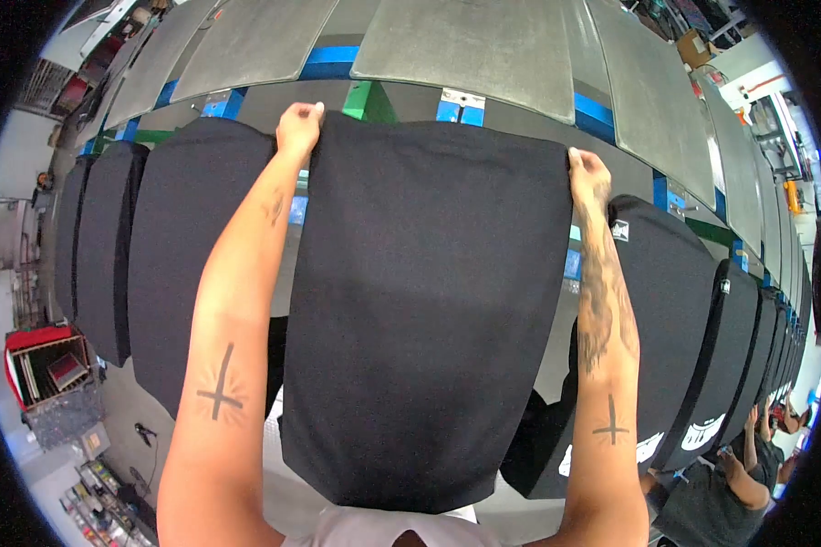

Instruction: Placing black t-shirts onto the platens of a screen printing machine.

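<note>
A black cloth garment [420, 319] is stretched flat over a long board in front of me and covers it fully. My left hand [299, 129] pinches the garment at its far left corner, with fingers closed on the cloth. At the far right corner my right hand [589, 171] grips the edge the same way. Both arms reach out along the garment's sides. The far hem runs nearly straight between my hands. Loose black cloth [543, 438] hangs below the board on the right.
More boards dressed in black garments [201, 246] stand on both sides; some on the right carry white prints [702, 432]. Bare metal boards [465, 55] on blue brackets [330, 62] lie beyond. Another person [716, 497] works at lower right. A red-edged crate [50, 369] sits at left.
</note>
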